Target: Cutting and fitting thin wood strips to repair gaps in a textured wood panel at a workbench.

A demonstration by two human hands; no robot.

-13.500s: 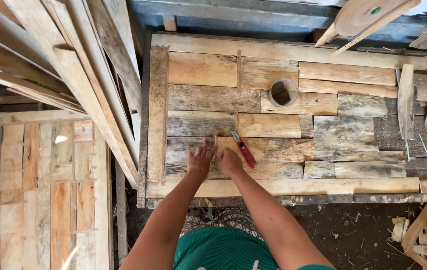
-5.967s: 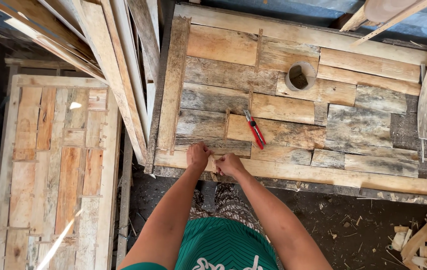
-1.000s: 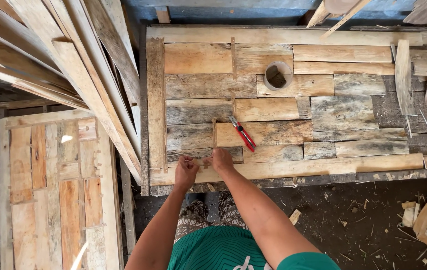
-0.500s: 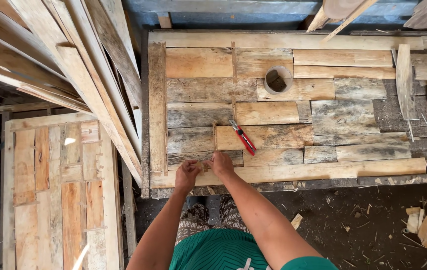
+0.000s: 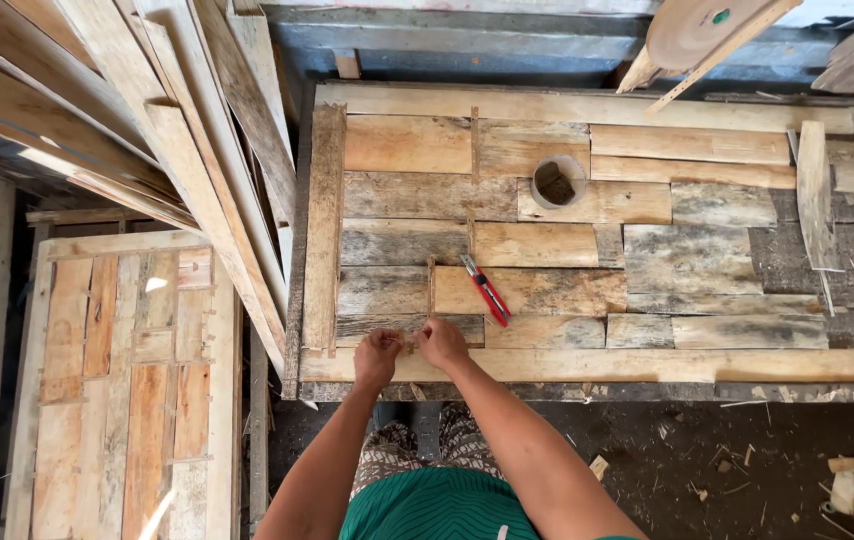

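Hands, left [image 5: 377,356] and right [image 5: 442,343], pinch a small wood sliver [image 5: 410,341] together, arms outstretched.

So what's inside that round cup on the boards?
The round cup stands open-topped; its inside looks dark, with something dim at the bottom. What it is cannot be told.
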